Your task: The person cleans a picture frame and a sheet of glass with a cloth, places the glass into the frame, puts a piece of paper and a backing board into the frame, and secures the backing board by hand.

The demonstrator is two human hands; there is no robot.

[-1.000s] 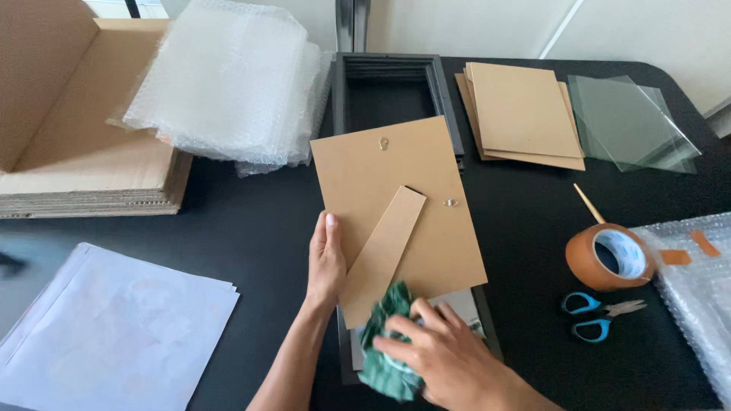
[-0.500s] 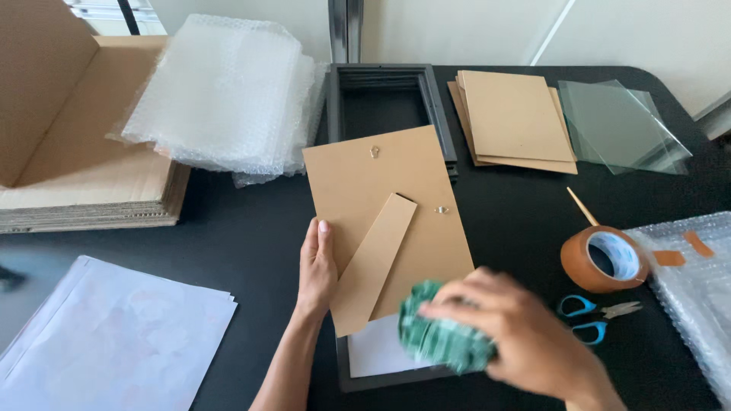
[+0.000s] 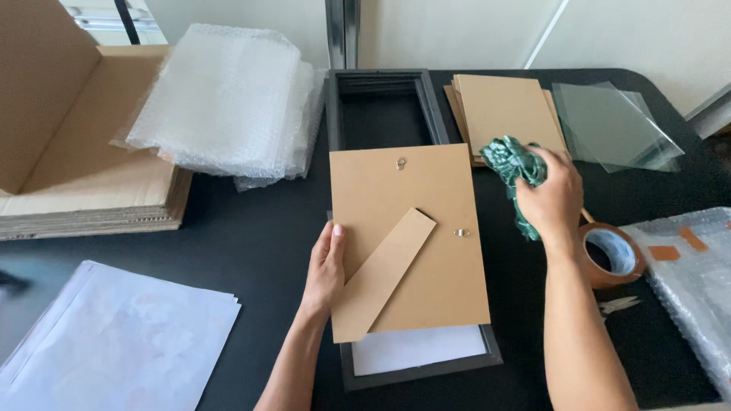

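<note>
Backing board point(image 3: 407, 228) of brown fibreboard lay slightly askew over a black picture frame point(image 3: 420, 371) on the dark table point(image 3: 244, 236), its long axis running away from the person, hanger end farthest. Its stand strut point(image 3: 381, 275) slanted diagonally across it. The left hand point(image 3: 326, 268) lay flat and open on the board's left edge — apparently steadying it. The right hand point(image 3: 550, 199) was closed round a crumpled green cloth point(image 3: 512, 164), lifted clear above the table near a stack of spare boards point(image 3: 506, 114) — beside a tape roll point(image 3: 609, 255).

Left hand point(image 3: 326, 268) flat on brown backing board point(image 3: 407, 228) (over black frame point(image 3: 421, 371)), right hand point(image 3: 550, 196) gripping green cloth point(image 3: 512, 161)
</note>
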